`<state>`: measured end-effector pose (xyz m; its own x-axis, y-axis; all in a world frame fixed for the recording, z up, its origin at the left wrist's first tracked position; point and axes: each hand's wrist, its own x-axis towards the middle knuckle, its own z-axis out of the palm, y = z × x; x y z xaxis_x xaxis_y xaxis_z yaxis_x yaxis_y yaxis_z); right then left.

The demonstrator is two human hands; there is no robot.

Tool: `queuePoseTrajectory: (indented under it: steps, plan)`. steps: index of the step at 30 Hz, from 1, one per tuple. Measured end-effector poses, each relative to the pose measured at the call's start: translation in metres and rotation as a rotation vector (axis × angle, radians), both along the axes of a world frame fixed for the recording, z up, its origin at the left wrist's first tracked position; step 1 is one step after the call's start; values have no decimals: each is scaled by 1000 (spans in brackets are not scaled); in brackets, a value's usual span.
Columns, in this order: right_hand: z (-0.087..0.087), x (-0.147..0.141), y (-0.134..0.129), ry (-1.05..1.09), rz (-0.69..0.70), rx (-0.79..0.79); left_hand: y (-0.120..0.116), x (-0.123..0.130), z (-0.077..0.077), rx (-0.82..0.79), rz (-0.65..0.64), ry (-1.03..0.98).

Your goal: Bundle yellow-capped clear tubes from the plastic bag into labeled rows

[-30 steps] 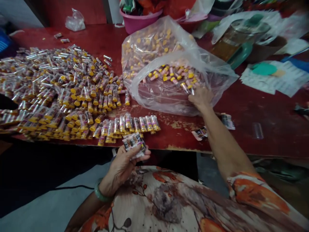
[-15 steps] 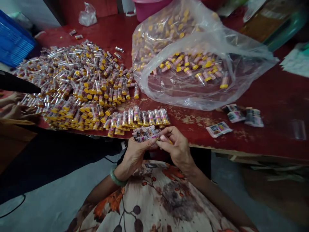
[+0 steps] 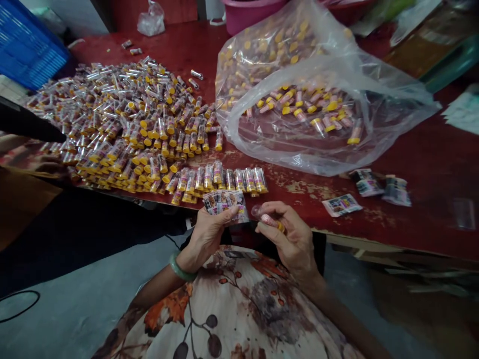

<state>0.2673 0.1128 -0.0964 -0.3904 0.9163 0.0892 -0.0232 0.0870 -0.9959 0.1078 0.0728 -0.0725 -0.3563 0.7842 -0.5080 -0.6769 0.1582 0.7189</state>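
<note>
My left hand (image 3: 209, 229) is closed on a small fan of printed labels (image 3: 224, 202), its thumb pressed on top of them. In my right hand (image 3: 292, 234), fingers and thumb pinch a clear tube (image 3: 268, 220) with pink contents and a yellow cap, just right of the labels and apart from them. Beyond my hands, a row of filled tubes with yellow caps (image 3: 239, 180) stands along the table's near edge. To its left spreads a large heap of similar tubes (image 3: 123, 114).
An open clear plastic bag (image 3: 299, 162) of capped tubes lies at the back. Several printed label stacks (image 3: 342, 205) rest on the red table (image 3: 411, 224) at right. A blue crate (image 3: 33, 40) stands far left, near another person's sleeve (image 3: 26, 204).
My right hand has drawn away to the right from the labels with the tube. The labels now show flatter in my left hand. The view has shifted slightly.
</note>
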Motion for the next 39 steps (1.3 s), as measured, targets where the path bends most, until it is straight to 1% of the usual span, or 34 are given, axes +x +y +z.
queuePoseTrajectory:
  steps: [2,4,6,8,10,14,18,21,24,27,29,34,37,38,39]
  plan:
    - [5,7,-3,-88,-8,164,1,1,0,-13,23,-17]
    - [9,10,-6,-163,-28,361,3,2,0,-25,40,-19]
    - [9,13,-8,-201,-33,536,3,3,-1,-20,53,-13]
    - [6,14,-11,-210,-19,657,3,4,-3,-8,64,-10]
    - [2,14,-12,-218,-19,731,3,5,-4,-2,75,-21]
    - [-4,13,-12,-244,-77,826,2,8,-4,-8,77,-79]
    - [-7,11,-11,-342,-183,995,1,13,-3,-29,68,-142]
    - [-8,9,-12,-413,-275,1115,1,17,-2,-50,58,-152]
    - [-9,7,-14,-431,-316,1174,-1,19,-2,-40,48,-124]
    - [-10,5,-16,-416,-320,1186,-3,21,-2,-9,38,-86]
    - [-10,4,-18,-446,-323,1205,-4,22,-2,-3,25,-76]
    - [-11,1,-20,-515,-328,1266,-7,24,-8,-3,-28,-86]
    - [-7,-2,-18,-546,-264,1321,-8,23,-11,7,-52,-80]
    - [-5,-2,-16,-528,-219,1315,-8,21,-10,10,-54,-77]
    - [-3,-2,-14,-487,-158,1261,-9,19,-9,12,-54,-76]
